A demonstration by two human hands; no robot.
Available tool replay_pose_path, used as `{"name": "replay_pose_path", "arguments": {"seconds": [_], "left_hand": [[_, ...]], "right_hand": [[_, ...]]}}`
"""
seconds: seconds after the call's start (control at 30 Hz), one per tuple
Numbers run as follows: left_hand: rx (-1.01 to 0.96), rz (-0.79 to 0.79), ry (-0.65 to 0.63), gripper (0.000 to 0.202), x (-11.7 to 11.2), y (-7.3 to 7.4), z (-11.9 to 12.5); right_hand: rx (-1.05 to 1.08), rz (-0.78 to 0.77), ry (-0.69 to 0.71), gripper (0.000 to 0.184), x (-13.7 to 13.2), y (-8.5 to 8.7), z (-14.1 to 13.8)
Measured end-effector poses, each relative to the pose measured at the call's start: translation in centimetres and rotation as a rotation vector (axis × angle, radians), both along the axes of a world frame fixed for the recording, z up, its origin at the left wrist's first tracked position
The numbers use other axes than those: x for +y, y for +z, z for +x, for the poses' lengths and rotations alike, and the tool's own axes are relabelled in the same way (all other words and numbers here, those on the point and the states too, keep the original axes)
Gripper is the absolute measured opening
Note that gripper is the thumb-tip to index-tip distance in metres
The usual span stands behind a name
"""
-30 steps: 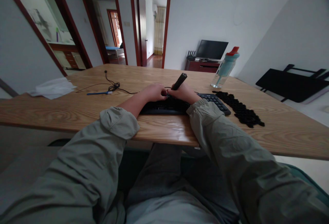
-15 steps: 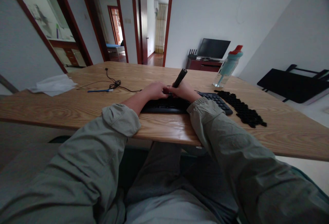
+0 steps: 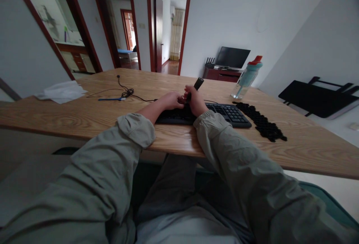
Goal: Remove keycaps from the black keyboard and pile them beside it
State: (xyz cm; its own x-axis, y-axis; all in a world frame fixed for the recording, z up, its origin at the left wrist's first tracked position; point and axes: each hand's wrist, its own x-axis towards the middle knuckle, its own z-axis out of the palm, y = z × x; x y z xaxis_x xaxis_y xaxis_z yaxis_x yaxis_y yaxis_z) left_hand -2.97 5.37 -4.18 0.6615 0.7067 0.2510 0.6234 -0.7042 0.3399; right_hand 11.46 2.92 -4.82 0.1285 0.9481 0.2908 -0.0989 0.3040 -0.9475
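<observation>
A black keyboard (image 3: 237,116) lies near the table's front edge, its number pad showing at the right. Most of its left and middle part is covered by my hands and looks flat and dark. My right hand (image 3: 197,102) is closed around a tool with a thick black cylindrical handle (image 3: 199,83), tilted up and to the right; its working end is hidden. Over the keyboard's middle, my left hand (image 3: 170,101) has its fingers drawn together, close against the right hand's fingers. What they pinch, if anything, is hidden. Small black pieces resembling keycaps (image 3: 262,123) lie in rows right of the keyboard.
A clear water bottle (image 3: 246,79) with a red lid stands behind the black pieces. To the left are a coiled black cable (image 3: 128,92), a blue-handled brush (image 3: 110,99) and crumpled white tissue (image 3: 61,91). The wooden table's front edge (image 3: 174,150) runs beneath my forearms.
My right hand has turned more upright, its forearm shifting left and uncovering more of the keyboard's right part. My left hand stays nearly in place. The camera view has shifted slightly.
</observation>
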Motion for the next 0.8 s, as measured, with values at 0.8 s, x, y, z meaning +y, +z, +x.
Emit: {"name": "replay_pose_path", "arguments": {"seconds": [0.8], "left_hand": [[-0.029, 0.018, -0.002, 0.026, 0.0, 0.2, -0.2]], "right_hand": [[-0.705, 0.171, -0.094, 0.021, -2.6, 1.0, 3.7]]}}
